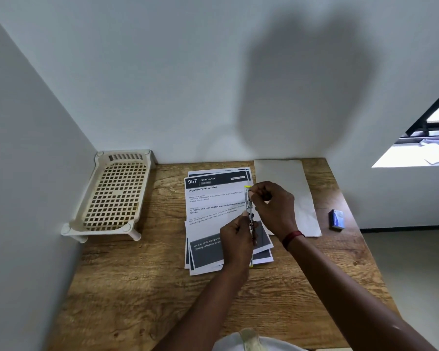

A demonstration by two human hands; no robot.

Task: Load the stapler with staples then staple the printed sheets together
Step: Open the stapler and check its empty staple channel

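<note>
**Stapler, hinged open, being loaded above the printed sheets**

Left hand is gripping the near end of the stapler, fingers curled round it, steadying it over the table. Right hand, at one o'clock, is pinching the far half, seemingly seating staples, though no strip is showing. Printed sheets are lying fanned beneath, unstapled. Staple box is sitting at three o'clock, within reach, with the basket at ten o'clock and blank paper at one.

The table is brown wood-grain, the tray cream with gridded holes. The sheets are white with dark bands, the box blue, the stapler seemingly silver with yellow ends.
</note>
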